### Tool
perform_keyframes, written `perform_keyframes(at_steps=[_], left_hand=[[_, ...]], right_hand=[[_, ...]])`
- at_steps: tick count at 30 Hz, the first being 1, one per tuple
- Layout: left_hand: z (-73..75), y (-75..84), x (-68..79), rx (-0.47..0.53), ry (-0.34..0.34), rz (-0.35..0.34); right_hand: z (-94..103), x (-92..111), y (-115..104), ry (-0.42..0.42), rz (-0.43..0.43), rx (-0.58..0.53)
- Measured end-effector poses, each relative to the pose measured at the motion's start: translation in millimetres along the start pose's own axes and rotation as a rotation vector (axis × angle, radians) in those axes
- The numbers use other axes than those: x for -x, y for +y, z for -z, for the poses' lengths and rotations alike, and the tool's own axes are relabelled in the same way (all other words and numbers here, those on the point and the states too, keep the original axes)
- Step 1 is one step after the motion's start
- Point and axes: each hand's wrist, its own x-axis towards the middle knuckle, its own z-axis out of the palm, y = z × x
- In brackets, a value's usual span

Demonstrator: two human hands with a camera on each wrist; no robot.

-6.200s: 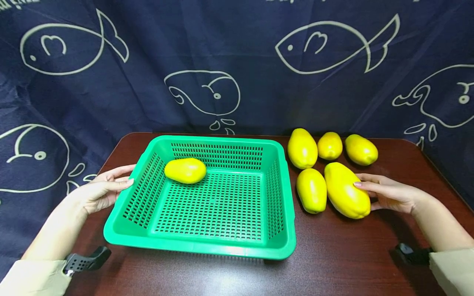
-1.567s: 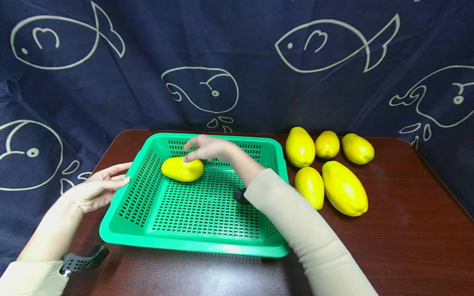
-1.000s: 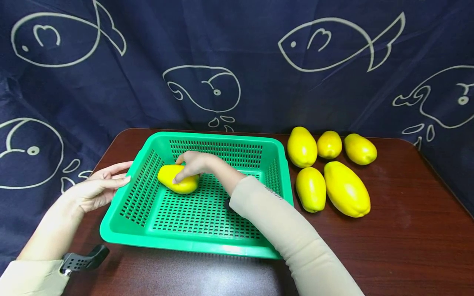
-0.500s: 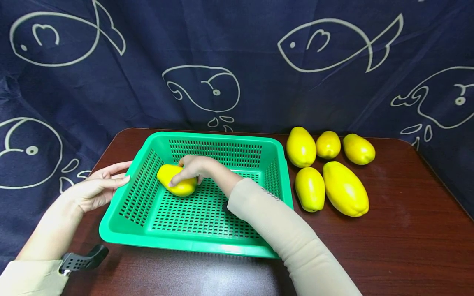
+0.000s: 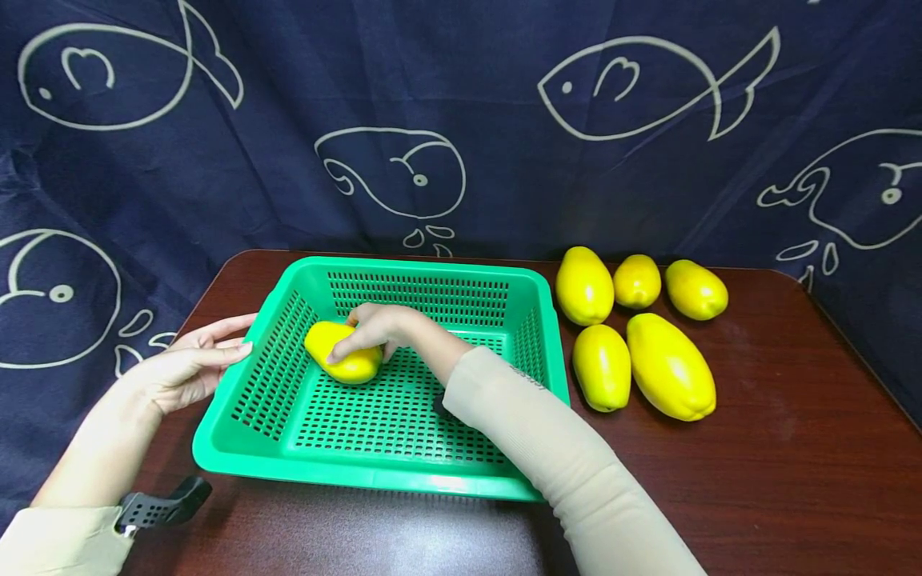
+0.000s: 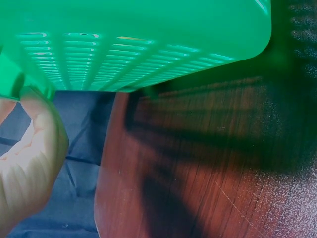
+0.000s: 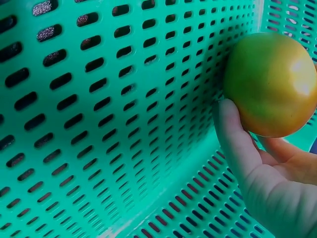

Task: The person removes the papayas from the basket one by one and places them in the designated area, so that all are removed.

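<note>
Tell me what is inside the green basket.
One yellow fruit lies in the green basket, gripped by the right hand. The sleeve hides part of the floor.

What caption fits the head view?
Right hand grips a yellow fruit inside the green basket; left hand rests on its rim.

— What do we see at the right of the frame?
— A yellow fruit point(image 7: 271, 84), tinged green, against the green basket point(image 7: 99, 124) wall.
— And our right hand point(image 7: 270, 181)?
— At the lower right; our fingers point(image 7: 235, 136) curl round the fruit's underside, touching it.
</note>
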Motion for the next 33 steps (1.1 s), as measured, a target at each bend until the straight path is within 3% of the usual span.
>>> perform_keyframes(at_steps=[15, 33], left_hand=[[3.5, -0.5, 1.5, -0.020, -0.005, 0.000], [-1.2, 4.6, 0.3, -0.031, 0.014, 0.006]], right_hand=[[-1.3, -0.4, -0.9, -0.013, -0.006, 0.030], [8.5, 8.0, -5.1, -0.024, 0.038, -0.054]])
